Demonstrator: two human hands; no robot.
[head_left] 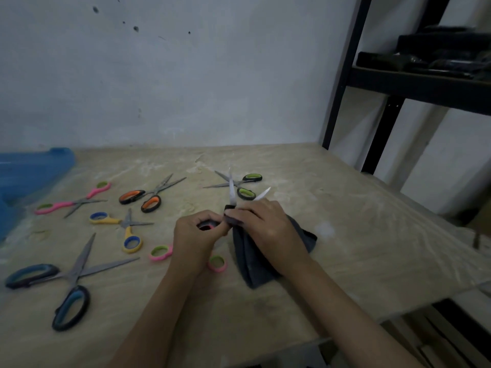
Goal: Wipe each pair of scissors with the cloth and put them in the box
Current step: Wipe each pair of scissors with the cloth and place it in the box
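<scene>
1. The left hand (198,233) has its grip curled round the handle of the held scissors (233,193). Their 2 blades stand splayed open, tips pointing up and away, above the middle of the tabletop (358,221).
2. The right hand (265,224) pinches the dark cloth (300,239) round the blades near the pivot; the cloth's tail trails onto the tabletop.
3. Risk: with the blades spread, a wipe toward the edges could likely nick the fingers through the cloth.
4. Risk: the cloth could snag in the crotch of the blades and tug the scissors loose.
5. Risk: the tips hover near the green-handled scissors (245,185) and could knock them.
6. Count: 7 pairs in all, 1 held and 6 lying on the tabletop; 1 of these, a pink pair (160,253), is partly hidden under the left forearm.
7. Count: 1 cloth; 1 blue box (29,171) at the far left, its inside not visible.
</scene>
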